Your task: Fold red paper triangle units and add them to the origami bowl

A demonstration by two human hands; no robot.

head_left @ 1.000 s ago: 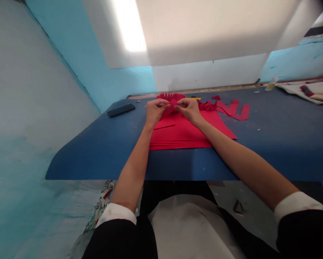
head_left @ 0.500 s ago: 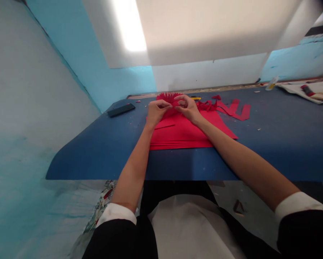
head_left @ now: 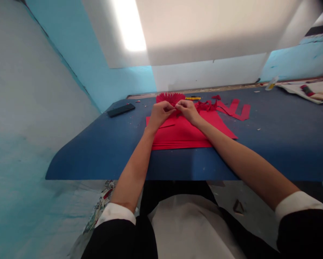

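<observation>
Pinching together at the fingertips, the left hand and the right hand meet above the blue worktop, each grip closed on a small piece of red paper that the fingers mostly hide, so its shape cannot be made out. That piece sits between the two thumbs and forefingers, over the far part of a stack of red sheets. The stack spreads beneath the grip and toward the person, its layered edges showing on the near side; a thin dark-red strip lies on it, just nearer than the grip and partly covered by the left hand. Directly beyond the grip is a fringed red paper, its spiky tips pointing up. Just right of the grip, crumpled red paper lies by the far edge of the stack, and a yellow cutter rests a little beyond the right hand. Farther right come bent red strips and, slightly behind them, a small red scrap. Well to the left of the grip, a dark phone lies at a slant. Farthest to the right of the grip are a small bottle and some pale papers, with a dark-red object on top.
</observation>
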